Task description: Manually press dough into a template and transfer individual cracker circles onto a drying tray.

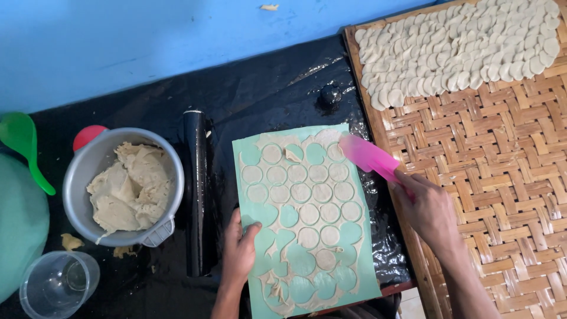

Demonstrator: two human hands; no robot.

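Note:
A teal mat (366,269) lies on black plastic, covered with rolled dough cut into several round discs (300,192) and scraps. My left hand (241,251) rests flat on the mat's left edge, fingers spread over it. My right hand (426,207) grips the handle of a pink scraper (369,155), whose blade points at the mat's upper right corner, just touching the dough there.
A woven bamboo tray (502,159) on the right holds rows of cut discs (460,41) at its far end. A black rolling pin (196,189) lies left of the mat. A metal bowl of dough (124,189), a clear cup (56,283) and a green spoon (23,145) stand at the left.

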